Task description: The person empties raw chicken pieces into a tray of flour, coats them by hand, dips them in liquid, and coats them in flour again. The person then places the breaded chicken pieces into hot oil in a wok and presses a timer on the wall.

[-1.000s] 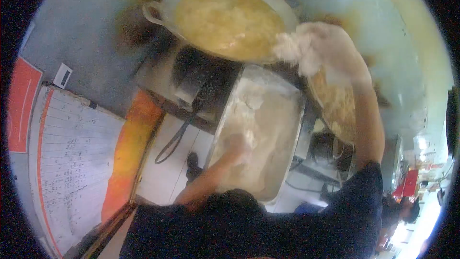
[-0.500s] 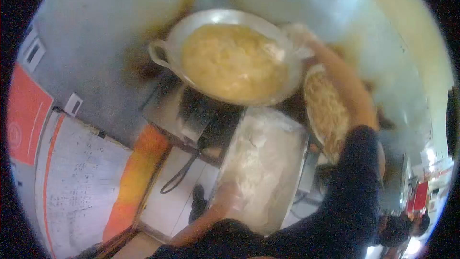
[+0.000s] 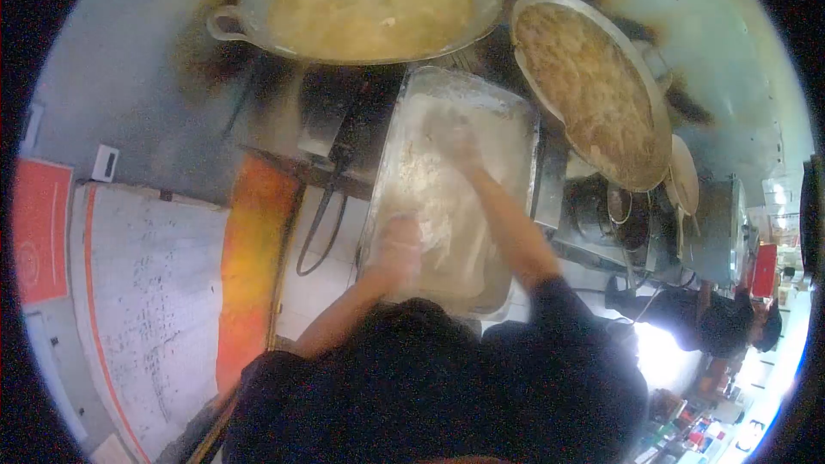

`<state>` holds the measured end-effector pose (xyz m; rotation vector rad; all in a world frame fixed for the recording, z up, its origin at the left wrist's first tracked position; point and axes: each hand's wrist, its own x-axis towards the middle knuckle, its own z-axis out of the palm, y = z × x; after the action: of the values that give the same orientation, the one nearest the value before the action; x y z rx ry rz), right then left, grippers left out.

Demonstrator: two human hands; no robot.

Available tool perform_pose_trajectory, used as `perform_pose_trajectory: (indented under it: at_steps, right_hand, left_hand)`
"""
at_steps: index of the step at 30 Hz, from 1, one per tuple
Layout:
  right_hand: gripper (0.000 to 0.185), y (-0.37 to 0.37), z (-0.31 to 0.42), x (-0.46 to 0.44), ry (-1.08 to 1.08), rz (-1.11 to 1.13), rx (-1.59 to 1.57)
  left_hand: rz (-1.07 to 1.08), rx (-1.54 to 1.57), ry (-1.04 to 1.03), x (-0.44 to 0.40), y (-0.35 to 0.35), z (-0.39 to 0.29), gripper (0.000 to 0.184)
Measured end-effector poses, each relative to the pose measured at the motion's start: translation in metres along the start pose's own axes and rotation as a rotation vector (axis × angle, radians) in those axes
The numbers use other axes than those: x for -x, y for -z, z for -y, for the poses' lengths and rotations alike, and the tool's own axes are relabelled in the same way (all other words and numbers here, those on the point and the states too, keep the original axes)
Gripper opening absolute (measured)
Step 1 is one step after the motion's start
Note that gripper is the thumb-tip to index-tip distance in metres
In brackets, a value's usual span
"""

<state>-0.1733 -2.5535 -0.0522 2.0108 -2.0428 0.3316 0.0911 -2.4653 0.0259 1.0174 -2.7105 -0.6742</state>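
Observation:
A rectangular metal tray (image 3: 536,150) lies in front of me, with pale flour-like powder (image 3: 468,241) spread over its bottom. My left hand (image 3: 400,245) is at the tray's near left side, dusted white and touching or just above the powder. Farther in, my right hand (image 3: 451,133) reaches over the upper middle of the tray, also whitened. Motion smears the fingers of both hands, so whether they hold anything is hidden. Beyond the tray, a large two-toned wok (image 3: 249,13) holds yellowish bubbling oil (image 3: 369,4).
A second wok (image 3: 662,133) with browner bubbling contents (image 3: 589,77) stands to the right. Beside it hangs a round strainer-like utensil (image 3: 683,174). A black hose (image 3: 322,228) loops down left of the tray. Another person (image 3: 726,322) is at the far right.
My right hand has come back from the right edge of the yellow wok into the tray. My left hand stays in the tray's left part. The view has tilted downward.

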Motion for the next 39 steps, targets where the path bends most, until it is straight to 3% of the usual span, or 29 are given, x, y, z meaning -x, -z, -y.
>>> perform_pose_trajectory:
  at_steps: [1, 2, 4, 5, 6, 8, 10, 11, 13, 14, 16, 18, 19, 21, 22, 24, 25, 26, 29, 31, 32, 36, 38, 39]
  right_hand:
    - [0.025, 0.003, 0.008, -0.008, -0.013, 0.124, -0.046]
    - [0.027, 0.0, 0.009, -0.011, -0.008, 0.179, -0.069]
    - [0.034, 0.011, 0.007, -0.008, -0.036, 0.176, -0.158]
    - [0.037, 0.029, 0.007, 0.001, -0.06, 0.139, -0.21]
    - [0.04, 0.049, 0.011, 0.014, -0.075, 0.098, -0.276]
    - [0.047, 0.088, 0.022, 0.041, -0.099, 0.071, -0.487]
    - [0.054, 0.115, 0.04, 0.07, -0.182, 0.102, -0.633]
    - [0.056, 0.141, 0.05, 0.068, -0.25, 0.143, -0.616]
    - [0.061, 0.176, 0.064, 0.066, -0.45, 0.273, -0.582]
    - [0.061, 0.162, 0.06, 0.082, -0.469, 0.28, -0.594]
    - [0.062, 0.134, 0.045, 0.091, -0.203, 0.153, -0.307]
    - [0.06, 0.135, 0.039, 0.092, -0.211, 0.165, -0.352]
    - [0.058, 0.133, 0.039, 0.09, -0.218, 0.194, -0.41]
    - [0.053, 0.132, 0.044, 0.091, -0.238, 0.234, -0.479]
    - [0.051, 0.135, 0.047, 0.095, -0.267, 0.259, -0.513]
    - [0.047, 0.158, 0.046, 0.101, -0.369, 0.348, -0.593]
    - [0.045, 0.169, 0.046, 0.105, -0.407, 0.397, -0.622]
    - [0.043, 0.179, 0.045, 0.109, -0.413, 0.428, -0.623]
    - [0.037, 0.182, 0.05, 0.139, -0.073, 0.279, -0.459]
    - [0.031, 0.194, 0.048, 0.136, -0.172, 0.194, -0.368]
    - [0.029, 0.205, 0.047, 0.128, -0.192, 0.169, -0.344]
    - [0.025, 0.313, 0.024, 0.051, 0.344, 0.221, -0.141]
    - [0.022, 0.364, 0.038, -0.01, 0.205, 0.13, -0.471]
    - [0.022, 0.375, 0.045, -0.044, 0.227, 0.128, -0.463]
  left_hand:
    - [-0.061, 0.069, 0.127, -0.002, -0.001, 0.0, 0.022]
    - [-0.082, 0.047, 0.127, -0.005, -0.023, 0.013, 0.022]
    - [0.116, -0.31, -0.092, -0.01, -0.072, 0.061, 0.019]
    - [0.116, -0.323, -0.096, -0.017, -0.039, 0.05, 0.019]
    - [0.027, -0.077, 0.172, -0.021, 0.018, 0.017, 0.027]
    - [-0.15, 0.313, 0.375, -0.036, 0.035, 0.0, 0.038]
    - [-0.217, 0.454, 0.301, -0.045, -0.024, 0.022, 0.039]
    - [-0.301, 0.241, 0.254, -0.058, -0.076, 0.046, 0.039]
    - [-0.407, 0.023, 0.189, -0.091, -0.085, 0.057, 0.04]
    - [-0.332, 0.142, 0.204, -0.082, -0.069, 0.054, 0.04]
    - [-0.262, 0.248, 0.199, -0.087, -0.042, 0.044, 0.041]
    - [-0.243, 0.393, -0.204, -0.088, -0.037, 0.025, 0.043]
    - [-0.253, 0.383, -0.209, -0.087, -0.034, 0.02, 0.043]
    - [-0.342, 0.564, -0.091, -0.085, -0.027, 0.007, 0.064]
    - [-0.373, 0.706, -0.046, -0.074, -0.028, 0.014, 0.06]
    - [-0.452, 0.698, 0.175, -0.059, 0.02, -0.017, 0.052]
    - [-0.498, 0.535, 0.354, -0.048, 0.074, -0.055, 0.05]
    - [-0.499, 0.529, 0.36, -0.043, 0.069, -0.054, 0.05]
    - [-0.435, 0.548, 0.515, -0.01, 0.034, -0.04, 0.05]
    - [-0.164, 0.068, 0.415, -0.001, 0.008, -0.023, 0.043]
    - [-0.024, -0.002, 0.344, 0.009, -0.002, -0.019, 0.043]
    - [0.318, 0.271, 0.122, 0.021, -0.041, -0.01, 0.041]
    - [0.348, 0.33, 0.052, 0.021, -0.055, -0.007, 0.041]
    - [0.35, 0.354, 0.029, 0.02, -0.06, -0.005, 0.041]
